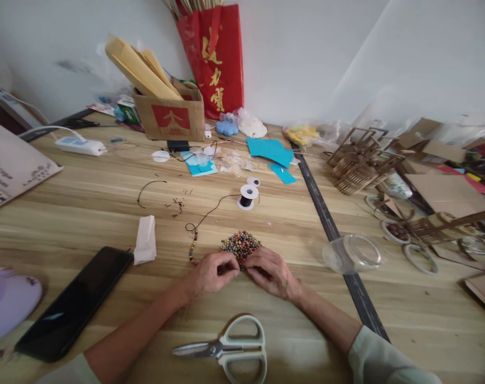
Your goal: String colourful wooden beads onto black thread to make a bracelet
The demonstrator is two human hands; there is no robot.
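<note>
A heap of small coloured beads point(241, 245) lies on the wooden table point(86, 213). My left hand point(211, 273) and my right hand point(271, 273) rest at its near edge, fingertips pinched close together. What they pinch is too small to make out. A black thread runs from a spool point(248, 196) to a short strand of strung beads point(193, 250) just left of my left hand.
White-handled scissors point(232, 349) lie near the front edge. A black phone point(76, 301) and a folded tissue point(145, 240) are at the left. A clear jar point(352, 253) lies on its side at the right. A cardboard box point(171, 112), red bag point(216, 58) and wooden pieces point(362, 160) stand behind.
</note>
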